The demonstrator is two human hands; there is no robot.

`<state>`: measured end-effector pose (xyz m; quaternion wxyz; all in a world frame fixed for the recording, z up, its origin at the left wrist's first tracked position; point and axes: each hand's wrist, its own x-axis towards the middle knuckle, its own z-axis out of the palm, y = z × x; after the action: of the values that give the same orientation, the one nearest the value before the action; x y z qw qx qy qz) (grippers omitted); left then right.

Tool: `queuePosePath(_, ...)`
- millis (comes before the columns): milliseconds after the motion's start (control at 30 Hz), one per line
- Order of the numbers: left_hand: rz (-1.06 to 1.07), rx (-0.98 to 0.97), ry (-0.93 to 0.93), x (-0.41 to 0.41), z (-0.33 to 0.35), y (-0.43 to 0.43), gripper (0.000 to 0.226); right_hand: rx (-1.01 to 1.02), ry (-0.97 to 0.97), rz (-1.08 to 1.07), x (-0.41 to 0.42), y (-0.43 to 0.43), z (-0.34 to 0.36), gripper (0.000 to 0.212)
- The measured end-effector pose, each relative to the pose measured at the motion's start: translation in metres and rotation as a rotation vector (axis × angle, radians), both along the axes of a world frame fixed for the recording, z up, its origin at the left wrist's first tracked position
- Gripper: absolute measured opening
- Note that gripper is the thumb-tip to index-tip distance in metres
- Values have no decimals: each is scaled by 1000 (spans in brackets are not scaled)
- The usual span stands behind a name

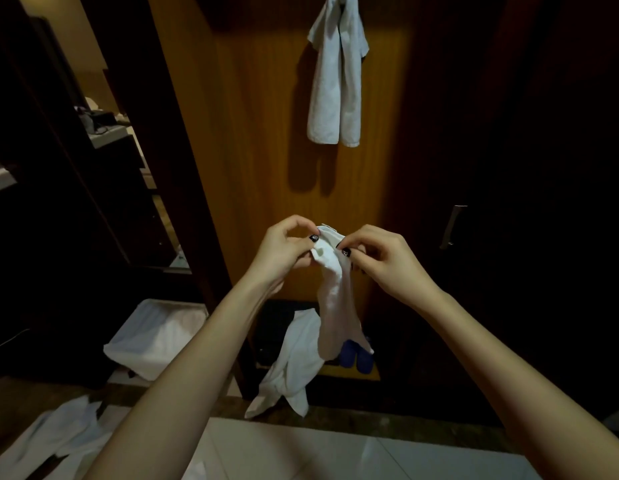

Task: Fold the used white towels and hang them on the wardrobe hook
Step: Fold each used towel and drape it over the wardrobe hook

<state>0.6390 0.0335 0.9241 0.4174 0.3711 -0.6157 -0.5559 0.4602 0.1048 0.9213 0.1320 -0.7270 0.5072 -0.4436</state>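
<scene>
Both the left hand (284,245) and the right hand (380,258) pinch shut on the bunched top edge of a limp white cotton towel (335,306), whose long axis hangs straight down toward 6 o'clock. The hook itself is out of view at 12 o'clock, above a folded white towel already hanging on the wooden wardrobe panel (335,84). Neither hand is clearly nearer.

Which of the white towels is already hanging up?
The towel on the wardrobe panel, draped from the top. The others are held in both hands or lie low by the floor.
</scene>
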Motion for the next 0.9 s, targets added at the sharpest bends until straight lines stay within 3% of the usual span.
queuePosePath(133, 12, -65, 0, -5, -1, 5, 22, 44, -1, 3, -1, 2, 3, 16)
queuePosePath(267, -84, -75, -83, -5, -1, 7, 30, 53, 137, -94, -5, 1, -2, 32)
queuePosePath(400, -189, -16, -108, -10, 4, 8, 35, 1, 149, -176, -9, 1, -9, 13)
queuePosePath(567, -182, -435, -473, -8, 5, -4, 18, 69, 77, -58, -24, 3, 0, 8)
queuePosePath(633, -184, -550, -541, -8, 8, -10, 13, 133, 25, 0, -31, 5, 5, 9)
queuePosePath(700, -234, -544, -497, -11, 12, -12, 6, 187, -35, 37, -35, 6, 9, 11)
queuePosePath(900, -201, -524, -407, -22, 10, -5, 14, 234, -126, 21, -38, 9, 11, 5)
